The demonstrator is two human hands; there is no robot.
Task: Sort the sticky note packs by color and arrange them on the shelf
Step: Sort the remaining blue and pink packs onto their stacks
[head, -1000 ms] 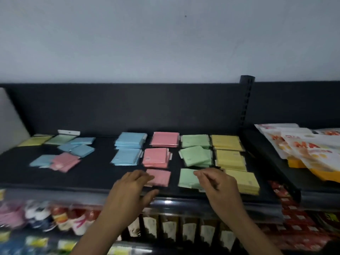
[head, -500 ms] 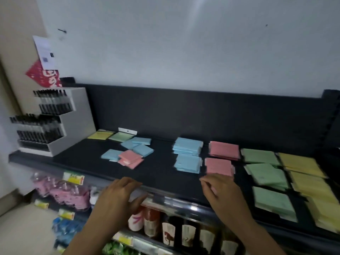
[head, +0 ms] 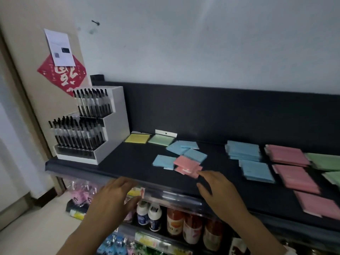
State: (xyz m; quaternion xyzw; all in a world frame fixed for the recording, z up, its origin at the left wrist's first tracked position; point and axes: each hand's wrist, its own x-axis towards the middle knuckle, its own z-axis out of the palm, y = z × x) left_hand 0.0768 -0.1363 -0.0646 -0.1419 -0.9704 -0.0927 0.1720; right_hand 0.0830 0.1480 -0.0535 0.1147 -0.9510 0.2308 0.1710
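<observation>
A: Where are the loose pink sticky note packs point(head: 186, 165)?
B: Flat on the dark shelf point(head: 128, 162), near its front edge. Two of them overlap, turned askew so that a corner points at that edge. They look near square, so no long axis can be told. Behind and to the left, touching them, lie loose blue packs point(head: 196, 155).
A: And the person's hands?
B: The right hand point(head: 220, 192) hovers just beside the pink ones, fingers spread, gripping nothing. Whether its forefinger touches them cannot be told. The left hand point(head: 117, 192) is at the shelf's front lip, fingers loosely straight, holding nothing.
A: The sorted ones?
B: To the right, squared up in columns: blue stacks point(head: 242, 150), pink stacks point(head: 290, 157), then green stacks point(head: 325, 161) at the frame's edge. At the back left lie a yellow pack point(head: 137, 138) and a green pack point(head: 161, 140).
A: Any containers?
B: A white stepped display box point(head: 114, 115) at the shelf's left end holds black pens point(head: 79, 133) upright in two tiers. Bottles point(head: 184, 223) stand on the shelf below.
</observation>
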